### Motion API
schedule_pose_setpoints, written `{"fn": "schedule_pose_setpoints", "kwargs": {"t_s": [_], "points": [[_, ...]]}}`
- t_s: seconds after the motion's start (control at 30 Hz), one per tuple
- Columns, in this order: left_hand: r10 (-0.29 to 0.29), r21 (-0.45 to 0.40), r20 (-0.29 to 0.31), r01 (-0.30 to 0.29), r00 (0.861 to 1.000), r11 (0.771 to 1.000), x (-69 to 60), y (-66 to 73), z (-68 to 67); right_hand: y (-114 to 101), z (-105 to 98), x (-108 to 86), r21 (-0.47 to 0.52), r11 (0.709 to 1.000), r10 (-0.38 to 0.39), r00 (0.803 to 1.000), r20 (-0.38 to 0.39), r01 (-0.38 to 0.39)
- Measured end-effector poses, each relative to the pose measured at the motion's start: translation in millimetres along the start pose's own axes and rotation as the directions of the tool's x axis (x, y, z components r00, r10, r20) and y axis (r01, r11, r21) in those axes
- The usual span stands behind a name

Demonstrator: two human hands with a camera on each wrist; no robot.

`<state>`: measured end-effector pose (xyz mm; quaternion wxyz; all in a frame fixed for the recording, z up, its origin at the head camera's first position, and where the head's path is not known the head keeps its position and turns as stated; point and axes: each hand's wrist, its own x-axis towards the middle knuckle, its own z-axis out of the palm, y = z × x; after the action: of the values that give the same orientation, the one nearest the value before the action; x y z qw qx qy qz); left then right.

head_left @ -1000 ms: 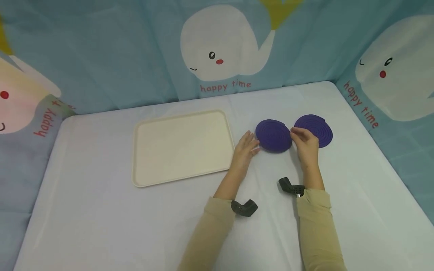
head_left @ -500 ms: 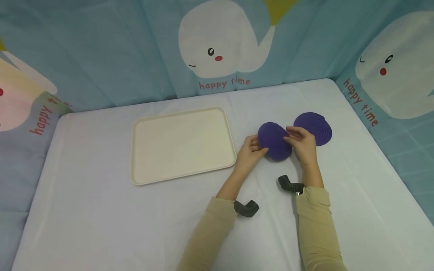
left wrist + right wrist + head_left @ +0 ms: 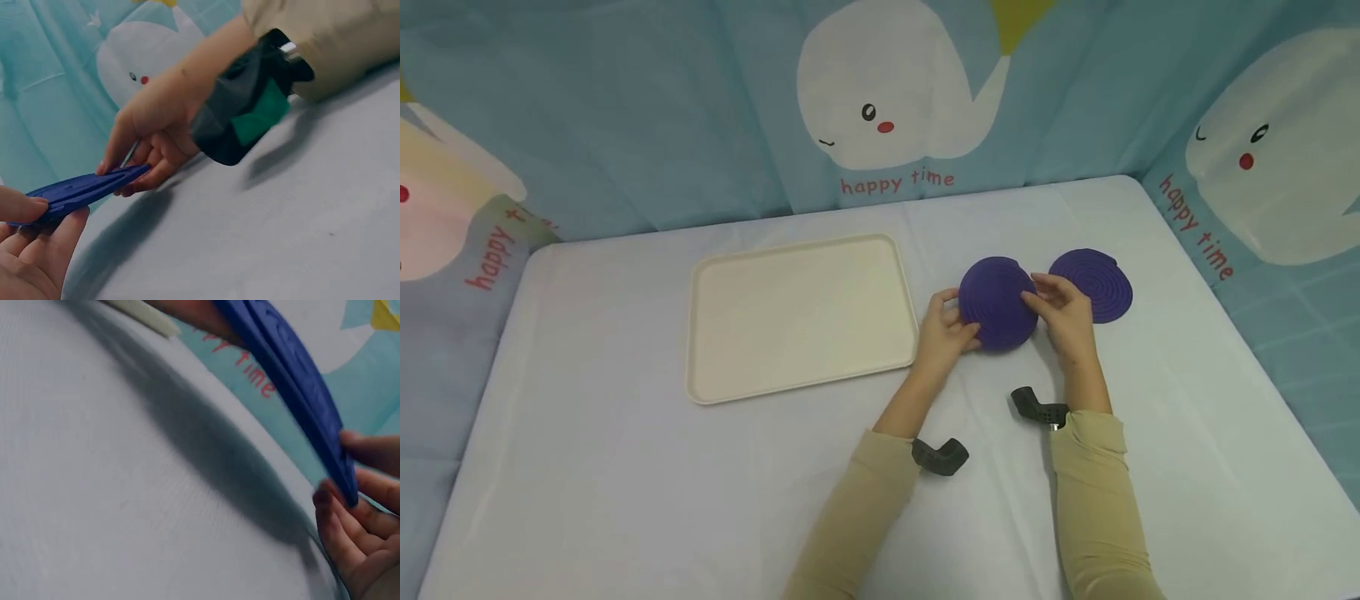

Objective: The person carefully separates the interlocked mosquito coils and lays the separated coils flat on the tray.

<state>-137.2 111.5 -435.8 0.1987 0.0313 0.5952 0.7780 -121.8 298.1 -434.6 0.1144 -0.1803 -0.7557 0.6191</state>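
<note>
A round purple coaster (image 3: 1000,302) with concentric grooves is held between both hands, raised off the white table, with its shadow below it in both wrist views. My left hand (image 3: 942,335) pinches its left edge, thumb on the upper face and fingers beneath. My right hand (image 3: 1070,315) pinches the opposite edge the same way. Seen edge-on in the left wrist view, the coaster (image 3: 84,190) looks thin and tilted. A second purple coaster (image 3: 1105,283) lies flat on the table behind my right hand, which covers part of its left side.
A cream rectangular tray (image 3: 801,317) with a low rim lies left of my left hand, bare inside. White cloth (image 3: 625,483) covers the table. A blue curtain with whale prints (image 3: 898,83) hangs along the back and sides. Black camera mounts (image 3: 942,457) sit at both wrists.
The nearer coaster has come up off the table. My left hand, earlier only beside it with extended fingers, now grips its left edge. Both hands have shifted slightly left with it.
</note>
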Motion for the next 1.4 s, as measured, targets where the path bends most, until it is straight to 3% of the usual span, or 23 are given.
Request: {"fn": "schedule_pose_setpoints", "kwargs": {"t_s": [0.1, 0.2, 0.27, 0.37, 0.5, 0.57, 0.63, 0.77, 0.9, 1.07, 1.23, 1.4], "points": [[0.034, -0.017, 0.012, -0.034, 0.999, 0.999, 0.3, 8.9, -7.6, -5, 4, 0.6, 0.214, 0.976, 0.033, 0.998, 0.059, -0.045], [0.070, 0.002, 0.035, -0.070, 0.997, 0.998, 0.4, 21.6, -18.0, -11, 12, 0.6, 0.422, 0.903, 0.011, 0.989, 0.151, -0.075], [0.094, 0.051, 0.044, -0.096, 0.995, 0.994, -0.1, 31.0, -26.1, -16, 19, 0.5, 0.475, 0.878, -0.031, 0.980, 0.196, -0.067], [0.138, 0.166, 0.041, -0.143, 0.990, 0.976, -1.5, 44.9, -37.3, -24, 31, 0.1, 0.459, 0.888, -0.096, 0.970, 0.222, -0.017], [0.205, 0.348, 0.017, -0.198, 0.979, 0.916, -3.6, 58.1, -51.5, -38, 50, -1.5, 0.429, 0.903, -0.138, 0.966, 0.219, 0.032], [0.236, 0.386, -0.014, -0.213, 0.972, 0.898, -4.5, 64.1, -59.8, -48, 61, -1.9, 0.427, 0.903, -0.151, 0.964, 0.220, 0.044], [0.256, 0.382, -0.052, -0.218, 0.965, 0.898, -6.4, 70.3, -69.1, -59, 72, -1.7, 0.440, 0.897, -0.166, 0.956, 0.241, 0.045], [0.277, 0.307, -0.131, -0.227, 0.952, 0.924, -11.7, 83.5, -88.3, -81, 95, -0.2, 0.491, 0.871, -0.196, 0.925, 0.324, 0.012], [0.310, 0.267, -0.160, -0.262, 0.937, 0.928, -17.4, 95.0, -101.2, -98, 112, -1.3, 0.451, 0.893, -0.197, 0.890, 0.411, -0.011], [0.378, 0.309, -0.204, -0.306, 0.903, 0.900, -24.1, 104.6, -109.6, -114, 131, -3.7, 0.309, 0.946, -0.241, 0.852, 0.465, 0.099], [0.422, 0.338, -0.268, -0.325, 0.866, 0.883, -32.9, 113.6, -120.1, -125, 150, -6.7, 0.278, 0.939, -0.315, 0.828, 0.464, 0.201], [0.417, 0.329, -0.260, -0.326, 0.871, 0.886, -42.5, 120.5, -133.6, -124, 162, -12.3, 0.350, 0.930, -0.282, 0.825, 0.490, 0.110]]}}
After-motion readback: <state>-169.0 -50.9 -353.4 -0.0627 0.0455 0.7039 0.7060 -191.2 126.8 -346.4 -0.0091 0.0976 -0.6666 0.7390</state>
